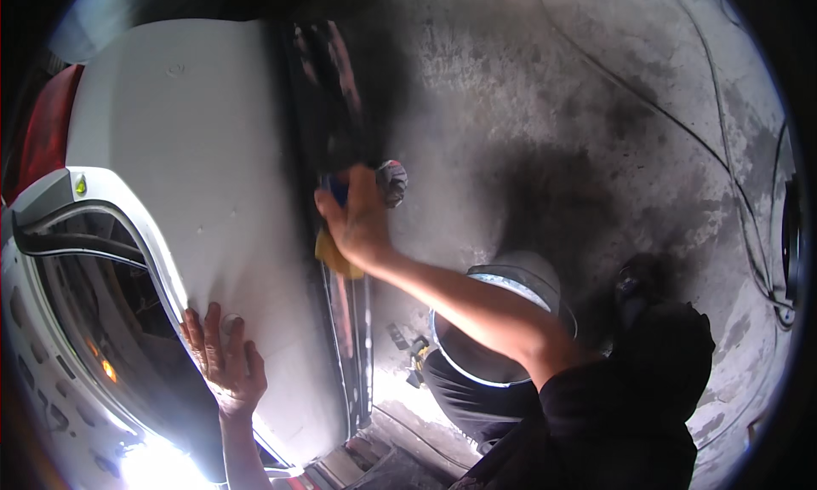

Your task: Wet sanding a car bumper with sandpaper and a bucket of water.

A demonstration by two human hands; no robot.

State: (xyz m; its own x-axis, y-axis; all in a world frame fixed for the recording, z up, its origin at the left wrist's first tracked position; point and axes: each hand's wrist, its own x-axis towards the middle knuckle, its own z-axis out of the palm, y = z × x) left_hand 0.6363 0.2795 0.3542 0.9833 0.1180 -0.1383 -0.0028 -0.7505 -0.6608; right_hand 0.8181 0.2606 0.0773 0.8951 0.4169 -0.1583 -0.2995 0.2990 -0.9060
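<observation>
A grey, primed-looking car panel (183,120) fills the left side, with a dark strip along its right edge bearing pinkish and white patches. Against that strip my right hand (362,222) is closed on a blue block (338,188), slightly blurred and mostly covered by the fingers. A yellow piece (334,253) shows just below the hand; whether it joins the blue block I cannot tell. Flat on the panel's lower left edge lies my left hand (225,358), fingers spread and holding nothing. Beside its fingertips is a small round spot (229,321).
A white bucket (436,330) stands by my legs, partly behind my right forearm. Dark hoses (672,115) cross the stained concrete floor (485,90) at right. The red tail light (53,120) is far left. A bright lamp (162,466) glares at lower left.
</observation>
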